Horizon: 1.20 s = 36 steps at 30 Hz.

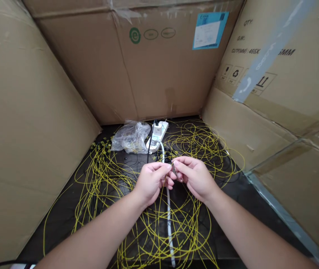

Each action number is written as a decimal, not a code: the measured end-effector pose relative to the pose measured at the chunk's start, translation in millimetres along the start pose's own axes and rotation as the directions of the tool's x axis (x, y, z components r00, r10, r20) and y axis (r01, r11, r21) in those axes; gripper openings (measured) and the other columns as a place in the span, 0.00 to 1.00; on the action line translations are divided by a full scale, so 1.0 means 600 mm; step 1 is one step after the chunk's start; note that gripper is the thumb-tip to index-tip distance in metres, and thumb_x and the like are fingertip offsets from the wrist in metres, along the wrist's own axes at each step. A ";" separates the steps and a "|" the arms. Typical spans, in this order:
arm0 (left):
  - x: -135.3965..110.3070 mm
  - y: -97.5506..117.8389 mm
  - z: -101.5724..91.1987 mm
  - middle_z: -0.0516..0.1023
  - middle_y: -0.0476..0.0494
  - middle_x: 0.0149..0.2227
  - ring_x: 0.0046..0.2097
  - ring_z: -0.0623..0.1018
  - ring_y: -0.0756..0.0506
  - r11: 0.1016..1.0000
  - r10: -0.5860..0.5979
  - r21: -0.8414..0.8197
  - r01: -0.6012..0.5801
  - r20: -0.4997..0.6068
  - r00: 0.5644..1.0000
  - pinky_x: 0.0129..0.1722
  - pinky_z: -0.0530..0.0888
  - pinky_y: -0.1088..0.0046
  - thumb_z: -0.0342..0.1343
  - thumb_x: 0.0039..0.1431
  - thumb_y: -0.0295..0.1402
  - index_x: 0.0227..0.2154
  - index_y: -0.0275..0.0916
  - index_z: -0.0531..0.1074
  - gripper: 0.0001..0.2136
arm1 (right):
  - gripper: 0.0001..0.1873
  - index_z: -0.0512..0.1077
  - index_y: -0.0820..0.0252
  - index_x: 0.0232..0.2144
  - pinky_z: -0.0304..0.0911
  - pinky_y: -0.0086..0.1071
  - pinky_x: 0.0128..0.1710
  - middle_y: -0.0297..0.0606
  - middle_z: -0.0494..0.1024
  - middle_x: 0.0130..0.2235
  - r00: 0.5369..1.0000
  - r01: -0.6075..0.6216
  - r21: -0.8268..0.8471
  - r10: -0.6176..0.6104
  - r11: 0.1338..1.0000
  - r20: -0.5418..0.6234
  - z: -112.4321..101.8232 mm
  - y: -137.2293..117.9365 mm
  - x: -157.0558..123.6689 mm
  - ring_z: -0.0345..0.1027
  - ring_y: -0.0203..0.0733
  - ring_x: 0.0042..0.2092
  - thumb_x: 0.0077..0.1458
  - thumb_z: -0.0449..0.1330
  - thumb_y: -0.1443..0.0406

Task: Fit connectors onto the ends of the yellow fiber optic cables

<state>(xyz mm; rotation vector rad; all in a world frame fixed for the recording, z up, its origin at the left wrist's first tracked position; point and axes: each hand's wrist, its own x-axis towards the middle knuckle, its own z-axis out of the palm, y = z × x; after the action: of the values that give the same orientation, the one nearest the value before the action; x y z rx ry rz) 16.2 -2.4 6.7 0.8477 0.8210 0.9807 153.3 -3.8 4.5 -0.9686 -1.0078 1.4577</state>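
My left hand and my right hand meet over the middle of a dark table, fingertips pinched together on a small end piece of a thin yellow cable. Both hands are closed in a pinch. Loose loops of yellow cable lie tangled all over the tabletop beneath and around the hands. What exactly sits between the fingertips is too small to make out.
A white power strip with a white cord lies behind the hands. A crumpled clear plastic bag sits to its left. Cardboard walls enclose the dark table on the left, back and right.
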 end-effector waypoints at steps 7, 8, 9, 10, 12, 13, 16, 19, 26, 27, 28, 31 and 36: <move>0.001 0.001 -0.002 0.74 0.44 0.22 0.19 0.70 0.53 1.000 -0.005 -0.016 0.004 -0.019 1.000 0.19 0.68 0.76 0.57 0.52 0.33 0.26 0.30 0.71 0.08 | 0.15 0.72 0.61 0.40 0.66 0.34 0.34 0.39 0.75 0.33 0.965 0.238 -0.364 -0.262 0.901 -0.018 -0.006 0.004 -0.004 0.69 0.37 0.33 0.49 0.60 0.63; 0.001 0.001 -0.002 0.74 0.44 0.22 0.19 0.70 0.53 1.000 -0.005 -0.017 0.005 -0.017 1.000 0.19 0.68 0.76 0.57 0.52 0.33 0.26 0.30 0.71 0.08 | 0.14 0.72 0.61 0.40 0.67 0.35 0.35 0.40 0.76 0.34 0.961 0.251 -0.391 -0.278 0.885 -0.012 -0.005 0.005 -0.004 0.69 0.38 0.35 0.49 0.60 0.63; 0.001 0.001 -0.002 0.74 0.44 0.22 0.19 0.70 0.53 1.000 -0.007 -0.019 0.006 -0.015 1.000 0.19 0.68 0.76 0.57 0.52 0.32 0.26 0.30 0.71 0.08 | 0.14 0.73 0.61 0.40 0.67 0.35 0.36 0.40 0.76 0.35 0.959 0.255 -0.411 -0.284 0.875 -0.010 -0.005 0.006 -0.005 0.70 0.39 0.35 0.50 0.59 0.63; 0.001 0.001 -0.003 0.74 0.44 0.22 0.19 0.70 0.53 1.000 -0.008 -0.020 0.007 -0.012 1.000 0.19 0.68 0.76 0.57 0.52 0.32 0.26 0.30 0.71 0.08 | 0.13 0.73 0.61 0.40 0.68 0.36 0.36 0.41 0.77 0.36 0.958 0.256 -0.425 -0.287 0.868 -0.008 -0.005 0.006 -0.005 0.70 0.39 0.35 0.50 0.59 0.63; 0.001 0.001 -0.003 0.73 0.45 0.22 0.19 0.70 0.53 1.000 -0.007 -0.026 0.007 -0.007 1.000 0.19 0.68 0.76 0.56 0.52 0.32 0.26 0.31 0.71 0.08 | 0.13 0.73 0.60 0.40 0.69 0.37 0.36 0.41 0.77 0.36 0.957 0.260 -0.438 -0.291 0.860 -0.004 -0.004 0.006 -0.004 0.71 0.40 0.35 0.50 0.59 0.63; 0.002 0.000 -0.003 0.73 0.45 0.22 0.19 0.70 0.53 1.000 -0.005 -0.030 0.005 -0.005 1.000 0.19 0.68 0.76 0.56 0.52 0.32 0.27 0.31 0.71 0.07 | 0.13 0.73 0.60 0.39 0.69 0.37 0.36 0.41 0.77 0.35 0.956 0.264 -0.438 -0.294 0.859 0.000 -0.004 0.006 -0.004 0.71 0.40 0.35 0.50 0.59 0.63; 0.003 -0.001 -0.003 0.73 0.46 0.22 0.19 0.70 0.53 0.999 -0.004 -0.039 0.004 -0.001 1.000 0.19 0.68 0.76 0.56 0.52 0.32 0.27 0.31 0.70 0.07 | 0.13 0.73 0.60 0.39 0.69 0.36 0.35 0.40 0.78 0.33 0.957 0.267 -0.423 -0.290 0.866 0.012 -0.003 0.005 -0.004 0.71 0.39 0.34 0.51 0.59 0.63; 0.004 -0.003 -0.004 0.72 0.46 0.22 0.19 0.70 0.53 0.999 -0.006 -0.036 0.006 0.002 1.000 0.19 0.68 0.76 0.56 0.52 0.32 0.26 0.31 0.70 0.07 | 0.12 0.73 0.60 0.39 0.70 0.36 0.34 0.38 0.78 0.31 0.963 0.254 -0.395 -0.267 0.883 0.024 -0.001 0.003 -0.004 0.71 0.38 0.32 0.51 0.59 0.64; 0.002 -0.002 -0.004 0.72 0.46 0.22 0.19 0.70 0.53 0.999 -0.009 -0.034 0.009 -0.008 1.000 0.19 0.67 0.76 0.57 0.52 0.32 0.27 0.31 0.70 0.07 | 0.13 0.73 0.61 0.38 0.66 0.29 0.27 0.35 0.76 0.28 0.982 0.175 -0.272 -0.189 0.946 -0.025 0.000 0.001 -0.004 0.68 0.32 0.26 0.47 0.62 0.64; 0.002 -0.002 -0.004 0.73 0.46 0.22 0.19 0.70 0.53 0.999 -0.011 -0.032 0.011 -0.010 1.000 0.19 0.67 0.76 0.57 0.52 0.32 0.27 0.31 0.71 0.07 | 0.14 0.73 0.61 0.39 0.64 0.27 0.23 0.33 0.74 0.26 0.987 0.139 -0.217 -0.153 0.966 -0.045 0.000 0.000 -0.004 0.65 0.30 0.23 0.46 0.63 0.64; 0.001 -0.002 -0.004 0.73 0.46 0.22 0.20 0.70 0.53 1.000 -0.011 -0.029 0.011 -0.011 1.000 0.19 0.67 0.76 0.57 0.52 0.33 0.27 0.31 0.71 0.08 | 0.15 0.72 0.62 0.39 0.61 0.25 0.19 0.32 0.73 0.23 0.991 0.101 -0.150 -0.113 0.983 -0.068 -0.001 -0.001 -0.003 0.62 0.28 0.20 0.46 0.64 0.64; 0.002 -0.002 -0.005 0.73 0.45 0.22 0.20 0.70 0.53 1.000 -0.005 -0.023 0.005 -0.011 1.000 0.19 0.67 0.76 0.57 0.52 0.33 0.27 0.31 0.71 0.08 | 0.16 0.72 0.64 0.36 0.59 0.23 0.17 0.32 0.72 0.23 0.994 0.013 0.077 -0.005 0.997 -0.110 -0.005 -0.006 0.000 0.61 0.27 0.19 0.43 0.66 0.65; 0.002 0.000 -0.004 0.73 0.46 0.22 0.20 0.70 0.53 0.999 0.011 -0.043 -0.011 0.005 1.000 0.19 0.67 0.76 0.57 0.52 0.33 0.26 0.31 0.71 0.08 | 0.12 0.74 0.64 0.33 0.68 0.24 0.28 0.36 0.75 0.31 0.992 -0.112 0.300 0.124 0.947 -0.019 -0.007 -0.015 0.003 0.69 0.29 0.26 0.43 0.66 0.65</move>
<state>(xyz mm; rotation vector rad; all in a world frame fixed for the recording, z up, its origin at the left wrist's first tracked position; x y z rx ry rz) 14.4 -0.6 5.2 0.8186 0.7891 1.0023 160.1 -0.9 11.3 -0.8427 -0.6857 1.6303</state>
